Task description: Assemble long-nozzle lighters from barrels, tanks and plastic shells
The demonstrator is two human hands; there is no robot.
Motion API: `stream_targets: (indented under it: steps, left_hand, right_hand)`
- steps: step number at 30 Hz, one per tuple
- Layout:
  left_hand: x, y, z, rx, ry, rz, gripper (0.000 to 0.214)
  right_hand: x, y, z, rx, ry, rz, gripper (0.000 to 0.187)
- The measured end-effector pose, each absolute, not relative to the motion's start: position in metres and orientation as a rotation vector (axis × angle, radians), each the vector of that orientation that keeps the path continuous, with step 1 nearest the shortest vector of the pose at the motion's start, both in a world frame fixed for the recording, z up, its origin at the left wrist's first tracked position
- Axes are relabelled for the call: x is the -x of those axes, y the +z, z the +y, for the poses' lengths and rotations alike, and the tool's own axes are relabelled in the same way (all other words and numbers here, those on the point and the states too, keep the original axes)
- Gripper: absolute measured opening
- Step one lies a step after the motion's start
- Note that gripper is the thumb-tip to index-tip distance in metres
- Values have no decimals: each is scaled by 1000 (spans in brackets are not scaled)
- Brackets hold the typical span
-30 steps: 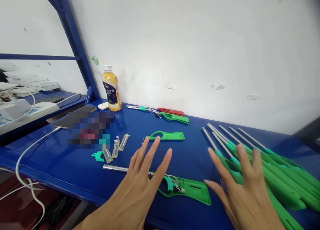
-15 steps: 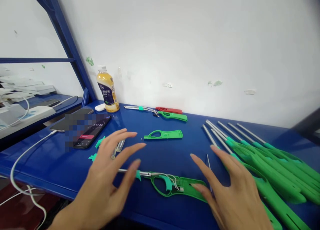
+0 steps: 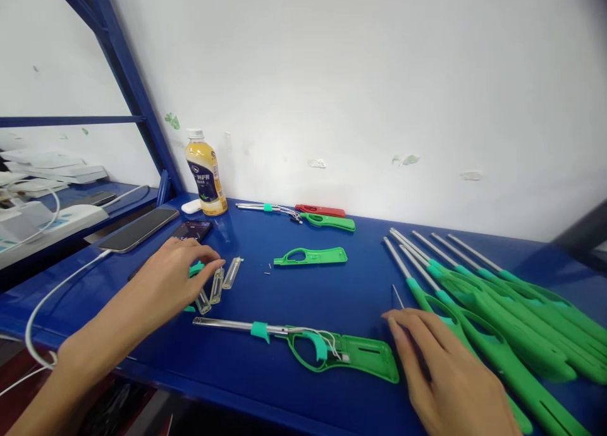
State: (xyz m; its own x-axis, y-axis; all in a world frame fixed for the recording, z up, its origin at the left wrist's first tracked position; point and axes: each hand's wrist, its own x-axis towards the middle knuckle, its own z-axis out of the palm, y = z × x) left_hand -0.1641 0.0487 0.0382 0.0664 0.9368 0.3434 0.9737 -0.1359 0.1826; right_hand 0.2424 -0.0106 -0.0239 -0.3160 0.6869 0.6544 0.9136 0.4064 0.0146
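Observation:
My left hand (image 3: pixel 173 278) reaches over the blue bench (image 3: pixel 332 297), its fingers curled and pinched on a small green part (image 3: pixel 195 269) beside three clear little tubes (image 3: pixel 217 285). My right hand (image 3: pixel 448 376) lies palm down with fingers stretched, holding nothing; its fingertips rest just below a thin metal pin (image 3: pixel 396 295). Between the hands lies an open green lighter half (image 3: pixel 351 354) with white wires and a long metal tube (image 3: pixel 222 323). An empty green shell (image 3: pixel 310 256) lies further back.
Several long green lighters (image 3: pixel 502 309) fan out at the right. A red and a green lighter (image 3: pixel 327 216) lie by the wall, near a yellow bottle (image 3: pixel 203 180). Two phones (image 3: pixel 140 229) and a white cable (image 3: pixel 57 290) sit at the left.
My left hand has moved left from above the lighter half to the small green part and closed its fingers. My right hand has drawn back and settled on the bench by the pin.

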Motion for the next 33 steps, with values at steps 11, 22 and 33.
stream_targets:
  steps: [11, 22, 33]
  left_hand:
    - [133, 34, 65, 2230, -404, -2087, 39]
    - [95, 94, 38, 2420, -943, -2123, 36]
    - [37, 82, -2, 2847, -1316, -1973, 5]
  right_hand:
    - [-240, -22, -5, 1295, -591, -2105, 37]
    - [-186, 33, -17, 1064, -221, -2065, 27]
    - [-152, 42, 15, 1018, 650, -1912, 27]
